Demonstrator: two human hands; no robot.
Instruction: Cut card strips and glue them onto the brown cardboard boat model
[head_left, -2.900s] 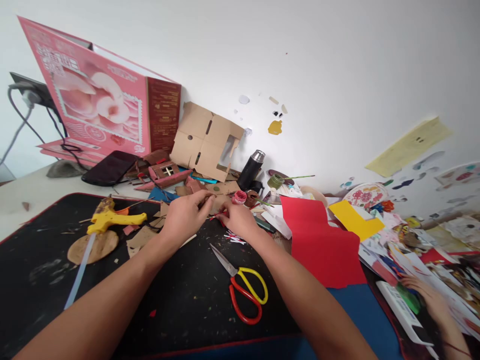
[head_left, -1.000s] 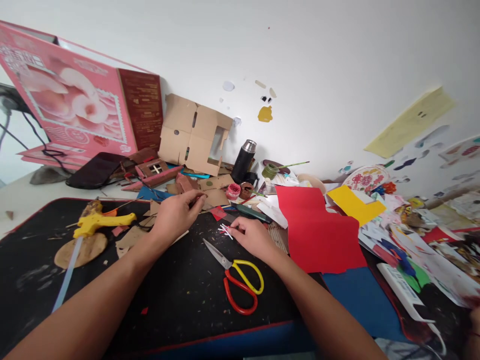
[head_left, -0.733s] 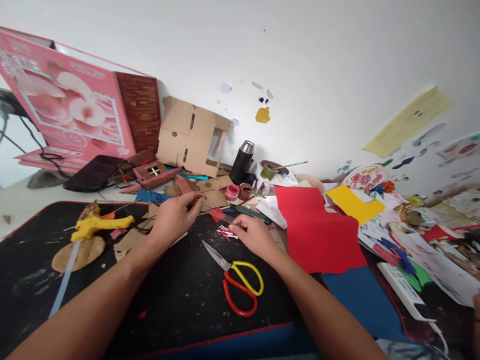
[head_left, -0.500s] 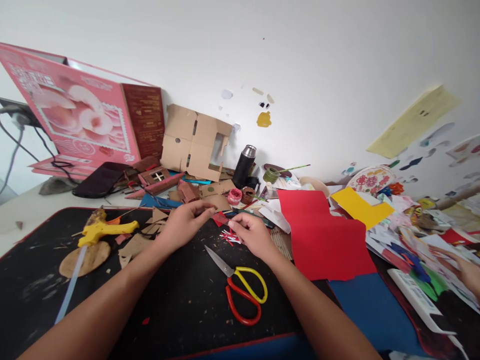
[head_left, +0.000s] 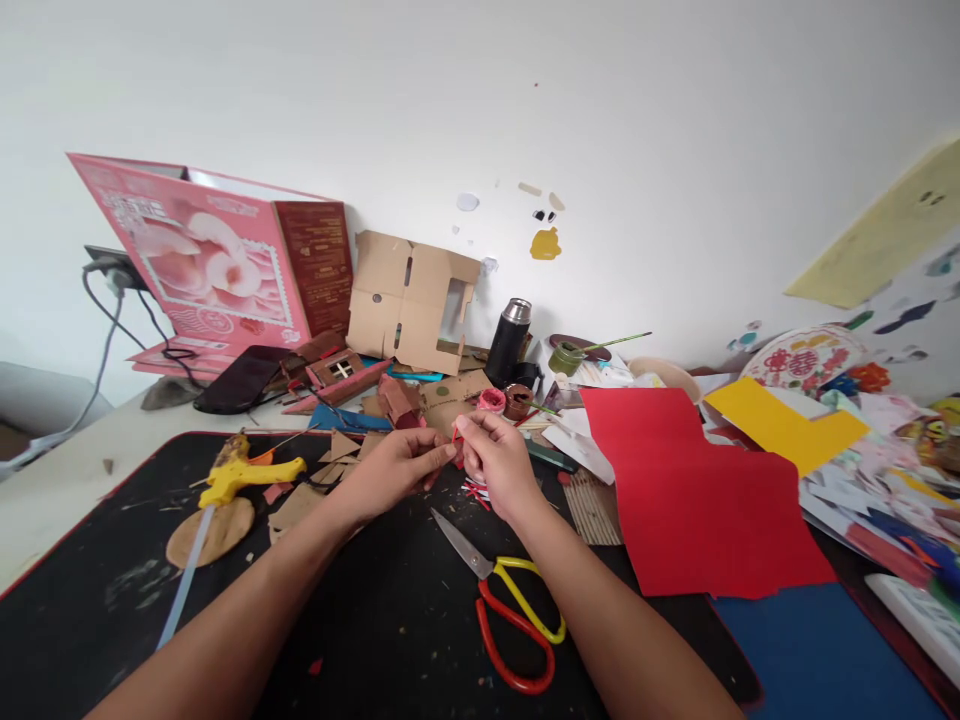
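My left hand (head_left: 409, 462) and my right hand (head_left: 495, 460) meet fingertip to fingertip above the black mat. A small strip of red paper (head_left: 455, 434) stands up between them, pinched by the right thumb and forefinger. The left fingers are closed against the same spot; whether they also grip the paper is hidden. Just beneath lies a little heap of red and white paper strips (head_left: 475, 492). Nearer to me rest scissors (head_left: 491, 585) with one yellow and one red handle, blades almost closed.
To the left, a yellow glue gun (head_left: 251, 475) lies on a round wooden slice (head_left: 210, 535). Red sheet paper (head_left: 697, 490) covers the right side. Behind stand a black thermos (head_left: 508, 345), paint jars (head_left: 517, 402), cut cardboard (head_left: 409, 300) and a pink box (head_left: 217, 260).
My hands have come together, with the right fingers now raised and holding the red strip upright. The view has turned slightly left, and the other person's hand at the right edge has left the picture.
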